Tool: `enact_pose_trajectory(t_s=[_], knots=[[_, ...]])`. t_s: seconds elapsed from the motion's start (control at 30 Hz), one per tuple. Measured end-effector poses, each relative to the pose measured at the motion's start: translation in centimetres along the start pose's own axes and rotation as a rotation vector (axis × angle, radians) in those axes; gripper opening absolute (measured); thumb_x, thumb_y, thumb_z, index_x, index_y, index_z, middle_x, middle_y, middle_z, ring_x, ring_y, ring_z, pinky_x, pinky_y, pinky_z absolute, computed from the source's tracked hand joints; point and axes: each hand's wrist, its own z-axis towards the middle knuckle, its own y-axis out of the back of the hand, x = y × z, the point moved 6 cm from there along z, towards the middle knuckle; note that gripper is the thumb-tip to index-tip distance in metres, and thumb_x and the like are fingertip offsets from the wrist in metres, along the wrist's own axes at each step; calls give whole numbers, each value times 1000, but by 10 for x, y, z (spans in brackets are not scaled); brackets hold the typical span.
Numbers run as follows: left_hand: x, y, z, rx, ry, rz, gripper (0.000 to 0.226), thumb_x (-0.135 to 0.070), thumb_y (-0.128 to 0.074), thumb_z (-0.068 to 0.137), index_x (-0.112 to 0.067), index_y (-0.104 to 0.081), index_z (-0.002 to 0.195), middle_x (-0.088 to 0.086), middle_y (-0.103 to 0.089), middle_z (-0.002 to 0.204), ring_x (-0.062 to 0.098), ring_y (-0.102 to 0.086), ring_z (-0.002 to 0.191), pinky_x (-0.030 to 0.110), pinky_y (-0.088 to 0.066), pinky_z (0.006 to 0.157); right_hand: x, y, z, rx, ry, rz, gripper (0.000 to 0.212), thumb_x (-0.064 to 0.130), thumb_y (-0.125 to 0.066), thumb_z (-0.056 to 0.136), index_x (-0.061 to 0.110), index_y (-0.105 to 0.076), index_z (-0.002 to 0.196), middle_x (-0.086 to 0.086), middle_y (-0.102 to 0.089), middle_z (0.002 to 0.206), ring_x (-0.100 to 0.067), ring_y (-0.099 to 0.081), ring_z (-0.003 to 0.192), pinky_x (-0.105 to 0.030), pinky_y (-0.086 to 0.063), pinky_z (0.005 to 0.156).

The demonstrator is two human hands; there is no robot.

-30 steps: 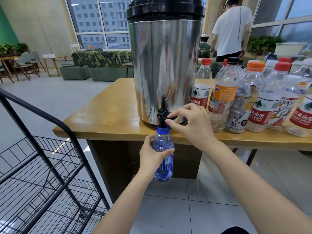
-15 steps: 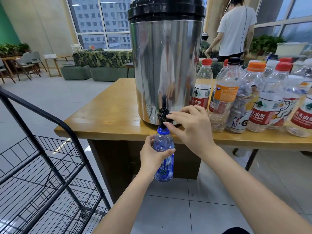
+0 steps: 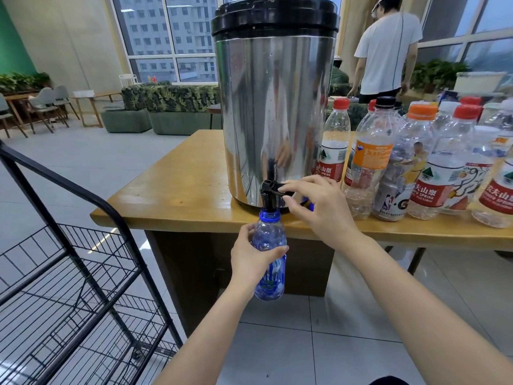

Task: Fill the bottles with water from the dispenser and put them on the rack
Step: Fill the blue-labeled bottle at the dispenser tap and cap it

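Blue translucent plastic bottle (image 3: 267,232), gripped by the left hand (image 3: 249,262), wants its mouth square under the black tap lever (image 3: 270,187) the right hand (image 3: 322,209) pinches; release before overflow.

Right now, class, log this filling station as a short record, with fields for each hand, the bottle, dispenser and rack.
left hand: grips the blue bottle upright, mouth at the spout
right hand: pinches the black tap lever
dispenser: steel, black lid, on the wooden table
capped bottles: clustered on the table, right of the dispenser
rack: black wire, on the floor left of the table
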Motion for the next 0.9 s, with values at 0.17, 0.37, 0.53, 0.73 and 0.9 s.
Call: enact_pose_trajectory(t_s=[0.17, 0.37, 0.53, 0.73, 0.9], knots=[[-2, 0, 0, -10, -8, 2, 81, -26, -89, 67, -25, -45, 135, -3, -57, 132, 9, -54, 113, 38, -48, 102, 7, 2, -3, -33, 88, -135, 32, 38, -52, 94, 20, -71, 112, 4, -71, 111, -16, -57, 106, -37, -40, 93], [-3, -1, 0, -11, -15, 1, 80, -26, -89, 67, -24, -45, 134, -3, -58, 132, 10, -56, 113, 35, -48, 100, 13, 4, -6, -103, 136, -207, 26, 35, -62, 91, 20, -74, 109, 4, -71, 111, -18, -58, 103, -38, -41, 91], [-2, 0, 0, -15, -24, 4, 79, -26, -89, 67, -24, -46, 133, -2, -58, 131, 10, -56, 111, 37, -48, 101, 14, 5, -6, -110, 133, -192, 27, 38, -61, 91, 20, -74, 107, 4, -72, 109, -17, -59, 101, -38, -41, 91], [-4, -1, 0, -16, -26, 5, 79, -26, -89, 67, -24, -46, 133, -3, -58, 130, 6, -53, 106, 36, -49, 100, 11, 5, -7, -121, 114, -149, 30, 40, -60, 91, 20, -74, 107, 4, -73, 106, -17, -61, 98, -40, -44, 89], [-2, -1, 0, -22, -21, 5, 78, -26, -89, 67, -26, -46, 131, -4, -58, 130, 6, -54, 108, 40, -48, 102, 10, 5, -6, -106, 108, -141, 31, 41, -58, 91, 21, -74, 108, 4, -73, 106, -16, -62, 96, -40, -43, 90]])
